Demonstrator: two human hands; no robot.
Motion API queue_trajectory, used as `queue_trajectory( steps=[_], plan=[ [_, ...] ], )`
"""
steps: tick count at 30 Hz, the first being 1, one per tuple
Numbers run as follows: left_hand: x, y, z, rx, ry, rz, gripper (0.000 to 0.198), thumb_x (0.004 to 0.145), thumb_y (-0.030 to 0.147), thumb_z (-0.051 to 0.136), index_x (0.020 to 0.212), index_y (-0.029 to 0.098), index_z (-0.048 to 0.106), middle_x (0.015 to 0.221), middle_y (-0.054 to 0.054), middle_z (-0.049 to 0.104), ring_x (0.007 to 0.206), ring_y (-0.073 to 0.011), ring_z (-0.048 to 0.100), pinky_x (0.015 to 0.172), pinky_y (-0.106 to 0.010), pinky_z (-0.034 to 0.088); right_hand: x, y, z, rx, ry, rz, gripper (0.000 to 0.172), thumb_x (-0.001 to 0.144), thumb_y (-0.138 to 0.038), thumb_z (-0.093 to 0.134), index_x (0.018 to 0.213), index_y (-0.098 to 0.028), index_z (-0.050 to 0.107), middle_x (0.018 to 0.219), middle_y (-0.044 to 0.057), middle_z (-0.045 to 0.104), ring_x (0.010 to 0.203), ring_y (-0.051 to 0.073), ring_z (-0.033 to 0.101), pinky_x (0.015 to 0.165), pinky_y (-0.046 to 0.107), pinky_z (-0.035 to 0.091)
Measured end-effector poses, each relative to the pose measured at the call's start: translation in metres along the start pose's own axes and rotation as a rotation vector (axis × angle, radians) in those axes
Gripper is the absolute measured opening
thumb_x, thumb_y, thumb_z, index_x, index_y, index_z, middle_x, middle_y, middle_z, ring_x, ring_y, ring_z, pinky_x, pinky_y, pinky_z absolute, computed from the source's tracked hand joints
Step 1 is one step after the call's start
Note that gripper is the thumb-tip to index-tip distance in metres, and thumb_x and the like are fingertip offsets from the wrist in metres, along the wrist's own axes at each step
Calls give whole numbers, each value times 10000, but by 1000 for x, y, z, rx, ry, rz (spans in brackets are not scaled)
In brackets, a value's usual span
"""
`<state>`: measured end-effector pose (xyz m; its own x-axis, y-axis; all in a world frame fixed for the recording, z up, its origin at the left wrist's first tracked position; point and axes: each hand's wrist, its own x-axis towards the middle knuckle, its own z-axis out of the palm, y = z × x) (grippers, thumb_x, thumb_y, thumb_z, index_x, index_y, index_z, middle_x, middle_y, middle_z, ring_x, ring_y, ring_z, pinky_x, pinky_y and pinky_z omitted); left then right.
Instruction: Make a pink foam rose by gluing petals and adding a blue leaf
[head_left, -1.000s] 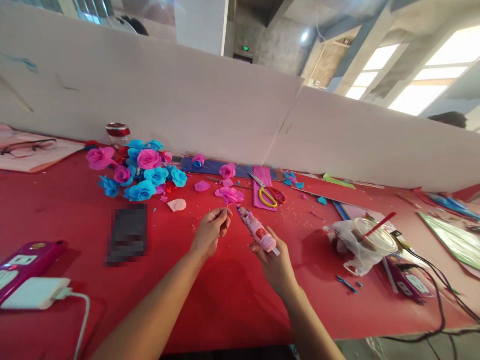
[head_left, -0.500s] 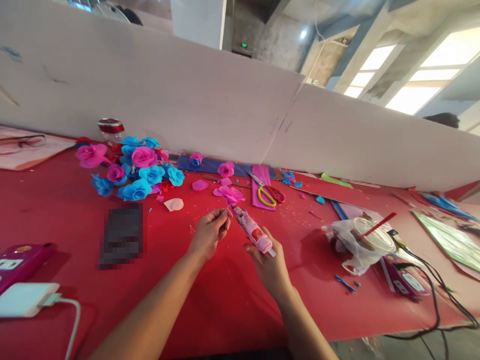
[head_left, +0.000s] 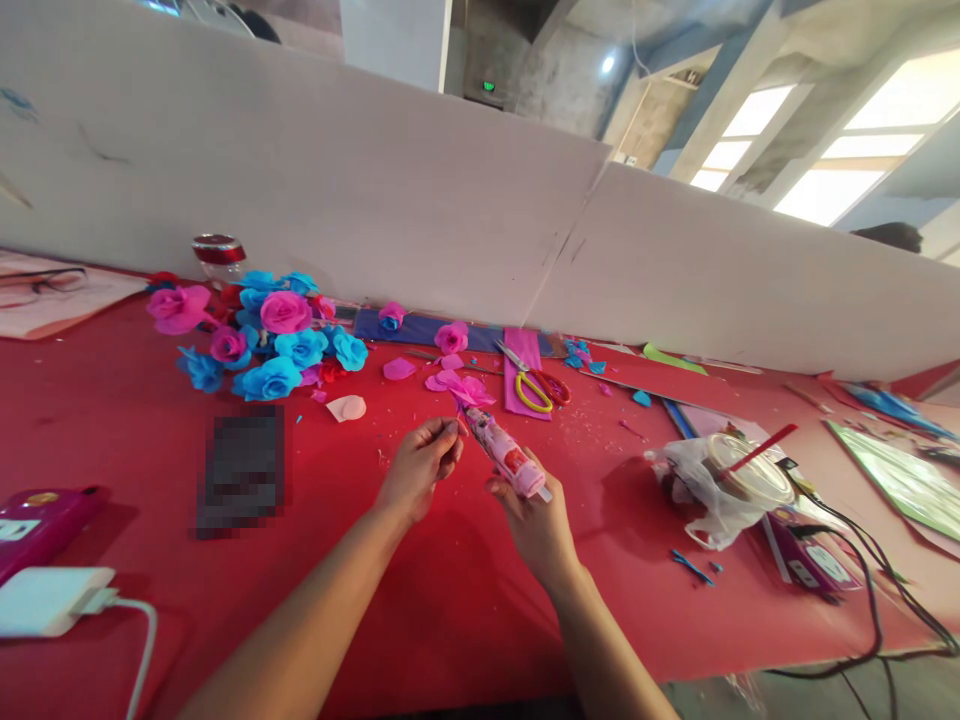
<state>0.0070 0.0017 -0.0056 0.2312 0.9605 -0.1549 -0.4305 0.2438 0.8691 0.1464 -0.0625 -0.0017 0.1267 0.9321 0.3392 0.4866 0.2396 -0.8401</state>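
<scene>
In my right hand (head_left: 541, 525) is a pink hot glue gun (head_left: 504, 452), with a pale glue stick jutting from its rear end. Its nozzle points up and left, close against the underside of a pink paper flower (head_left: 472, 390). My left hand (head_left: 422, 465) is closed in a pinch on the thin stem of that flower, just left of the nozzle. The fingertips hide the stem's lower part. Loose pink petals (head_left: 399, 369) lie on the red table (head_left: 450, 620) beyond my left hand.
A bunch of pink, blue and red paper flowers (head_left: 285, 312) stands at the left, near a red-lidded jar (head_left: 219, 255). Yellow-handled scissors (head_left: 534, 390) rest on pink paper behind the glue gun. To the right are a bagged cup (head_left: 746, 470) with a straw and black cables (head_left: 874, 600).
The glue gun has shifted slightly up, its nozzle nearer the flower's base. The pink flower has turned a little. My left hand has stayed nearly in place.
</scene>
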Motion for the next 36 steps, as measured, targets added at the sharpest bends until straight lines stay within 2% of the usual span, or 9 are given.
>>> queue_trajectory(
  steps=[10,18,29,33,36],
  plan=[
    [0,4,0,-56,0,-14,300,625,400,707,732,153,575,516,56,460,373,-8,250,370,-162,126,-2,-5,-5,39,25,36,206,766,-353,616,707,-175,531,624,-8,526,561,111,422,489,210,366],
    [1,3,-2,-96,-3,-15,279,626,372,713,734,151,583,523,49,474,382,-9,257,367,-154,125,-3,0,-6,24,36,54,225,757,-369,607,707,-166,522,572,-43,428,507,85,327,444,204,305],
    [1,4,-4,-128,-11,-3,265,648,356,710,752,146,586,531,49,475,377,-2,259,360,-144,133,-4,-1,-6,1,-25,28,240,790,-390,580,729,-164,528,631,-12,498,548,106,404,490,216,354],
    [2,6,-6,-166,6,-7,210,657,288,694,733,136,571,522,50,471,355,8,229,352,-147,108,-5,7,-26,-103,-24,14,224,823,-397,546,792,-176,520,665,6,550,559,120,467,499,216,374],
    [1,9,-6,-192,7,-16,145,690,231,656,735,128,564,531,45,481,347,12,228,352,-147,109,-3,20,-60,-490,-51,-5,174,838,-359,539,868,-189,522,782,29,585,645,150,538,555,232,388]
  ],
)
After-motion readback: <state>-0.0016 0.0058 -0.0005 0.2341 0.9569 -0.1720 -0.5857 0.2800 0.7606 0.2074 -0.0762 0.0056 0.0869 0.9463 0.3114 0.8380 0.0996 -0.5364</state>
